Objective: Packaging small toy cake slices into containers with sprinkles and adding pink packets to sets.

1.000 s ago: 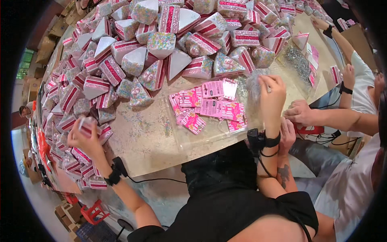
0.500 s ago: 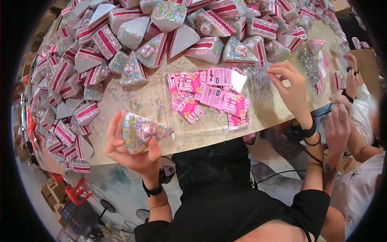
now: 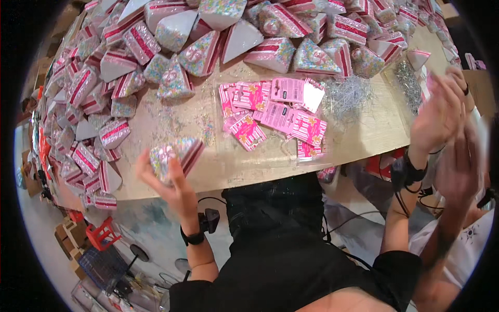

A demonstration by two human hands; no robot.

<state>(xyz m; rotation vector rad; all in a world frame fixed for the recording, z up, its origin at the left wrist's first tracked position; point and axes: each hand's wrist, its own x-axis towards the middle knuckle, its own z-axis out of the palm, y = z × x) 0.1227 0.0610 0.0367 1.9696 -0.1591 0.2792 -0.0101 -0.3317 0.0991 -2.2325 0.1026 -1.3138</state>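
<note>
My left hand (image 3: 178, 193) grips a fake cake slice (image 3: 165, 154) above the near left part of the table, thumb over its sprinkled top. Pastel sprinkles and a pink bow-like piece cover that top, and a pink side with a dark red layer faces right. My right hand (image 3: 435, 120) is raised at the table's right end, close to a co-worker's hands (image 3: 461, 161). Motion smears its fingers, so their grip cannot be made out. Pink and white printed cards (image 3: 277, 115) lie loosely overlapped between my hands, with silver tinsel strands (image 3: 352, 96) to their right.
A large heap of similar cake slices (image 3: 140, 44) fills the far and left sides of the table (image 3: 228, 169). Loose sprinkles lie left of the cards. More tinsel (image 3: 408, 86) sits at the right. A red stool (image 3: 102, 233) stands on the floor at lower left.
My right hand has moved right from above the tinsel to near the co-worker's hands. The slice in my left hand has turned, now showing its layered side.
</note>
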